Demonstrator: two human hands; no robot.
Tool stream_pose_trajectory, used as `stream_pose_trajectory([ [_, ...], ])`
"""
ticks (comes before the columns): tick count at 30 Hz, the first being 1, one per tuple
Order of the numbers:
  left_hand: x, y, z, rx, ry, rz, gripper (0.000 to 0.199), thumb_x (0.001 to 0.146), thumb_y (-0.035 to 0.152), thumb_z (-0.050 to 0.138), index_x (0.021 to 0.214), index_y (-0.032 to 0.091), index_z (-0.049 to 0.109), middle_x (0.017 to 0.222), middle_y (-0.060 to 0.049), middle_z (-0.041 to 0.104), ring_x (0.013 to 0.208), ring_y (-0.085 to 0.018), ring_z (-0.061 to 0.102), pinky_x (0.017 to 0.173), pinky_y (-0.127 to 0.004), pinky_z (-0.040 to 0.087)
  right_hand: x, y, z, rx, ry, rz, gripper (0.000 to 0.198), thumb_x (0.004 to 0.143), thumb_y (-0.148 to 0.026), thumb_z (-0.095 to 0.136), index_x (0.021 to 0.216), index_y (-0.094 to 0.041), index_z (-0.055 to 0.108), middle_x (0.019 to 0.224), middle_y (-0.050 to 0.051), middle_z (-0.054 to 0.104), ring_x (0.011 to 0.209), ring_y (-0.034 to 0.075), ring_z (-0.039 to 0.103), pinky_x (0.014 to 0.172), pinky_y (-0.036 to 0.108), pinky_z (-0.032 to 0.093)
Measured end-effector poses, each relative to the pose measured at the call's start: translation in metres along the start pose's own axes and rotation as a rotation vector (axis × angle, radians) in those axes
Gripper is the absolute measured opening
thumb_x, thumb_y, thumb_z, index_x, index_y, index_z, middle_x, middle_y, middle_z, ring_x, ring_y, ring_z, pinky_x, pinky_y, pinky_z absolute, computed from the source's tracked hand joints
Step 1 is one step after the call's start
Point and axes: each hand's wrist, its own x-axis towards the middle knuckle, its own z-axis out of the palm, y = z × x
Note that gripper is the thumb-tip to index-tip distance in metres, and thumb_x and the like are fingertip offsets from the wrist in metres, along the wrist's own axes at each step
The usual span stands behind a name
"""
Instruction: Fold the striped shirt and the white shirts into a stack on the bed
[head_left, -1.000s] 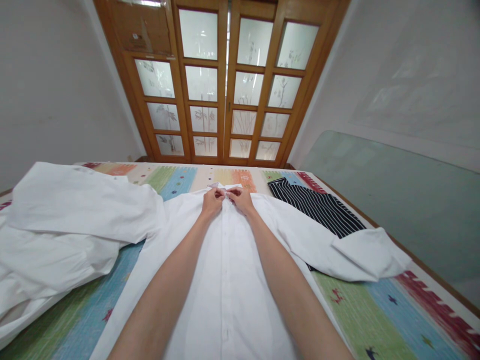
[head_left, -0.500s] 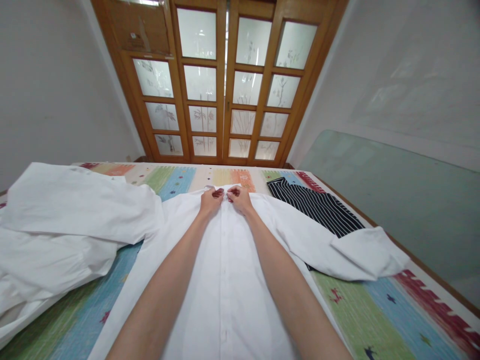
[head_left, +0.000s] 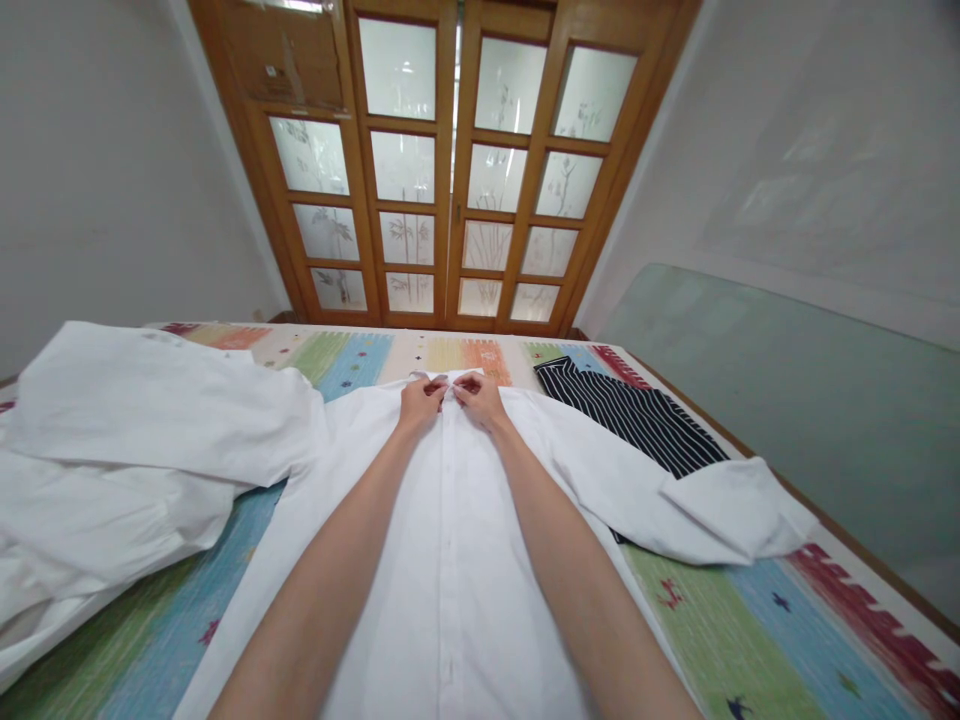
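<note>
Barely anything has moved since half a second ago: our fingers have shifted slightly and drawn closer together, while the clothes lie where they were. Both hands, left (head_left: 421, 402) and right (head_left: 484, 402), meet just above the middle of the frame, thumbs and fingertips pinching the white shirt (head_left: 480, 540) at the top of its front, by the collar (head_left: 471, 374). We cannot tell whether a button sits between them; it is too small. Our shirt lies front up on a patterned cover (head_left: 697, 620), running down the centre to the bottom edge. One sleeve (head_left: 637, 500) stretches toward the right of the frame, partly over a black-and-white striped garment (head_left: 637, 405). More white cloth (head_left: 172, 410) is heaped at the left. Wooden doors (head_left: 537, 120) with glass panes fill the upper middle.
</note>
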Motion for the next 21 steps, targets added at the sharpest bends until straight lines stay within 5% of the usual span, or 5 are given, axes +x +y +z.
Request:
stream_pose_trajectory([
  [9, 0.0031, -0.0054, 0.0021, -0.196, -0.045, -0.026, 0.033, 0.061, 0.029, 0.077, 0.056, 0.019, 0.046, 0.066, -0.001, 0.067, 0.048, -0.009, 0.054, 0.048, -0.022, 0.042, -0.0013, -0.0037, 0.001, 0.004, -0.049, -0.024, 0.017, 0.064, -0.032, 0.064, 0.074, -0.019, 0.063, 0.055, -0.003, 0.057, 0.049, 0.013, 0.05, 0.051, 0.027, 0.043],
  [14, 0.0039, -0.004, -0.0017, -0.068, -0.06, 0.019, 0.034, 0.07, 0.037, 0.069, 0.049, 0.018, 0.05, 0.048, 0.002, 0.056, 0.052, -0.012, 0.056, 0.054, -0.023, 0.042, 0.0003, -0.0009, 0.0013, 0.027, -0.033, 0.015, 0.02, 0.063, -0.035, 0.065, 0.074, -0.019, 0.062, 0.054, -0.003, 0.057, 0.046, 0.012, 0.048, 0.048, 0.026, 0.041],
  [21, -0.0037, -0.002, -0.0037, 0.0, -0.1, 0.071, 0.023, 0.064, 0.036, 0.075, 0.069, 0.014, 0.07, 0.07, -0.002, 0.071, 0.068, -0.019, 0.065, 0.062, -0.027, 0.047, 0.0014, -0.0001, 0.0003, 0.04, -0.037, 0.047, 0.026, 0.061, -0.041, 0.072, 0.073, -0.018, 0.065, 0.054, -0.001, 0.059, 0.046, 0.012, 0.049, 0.047, 0.026, 0.041],
])
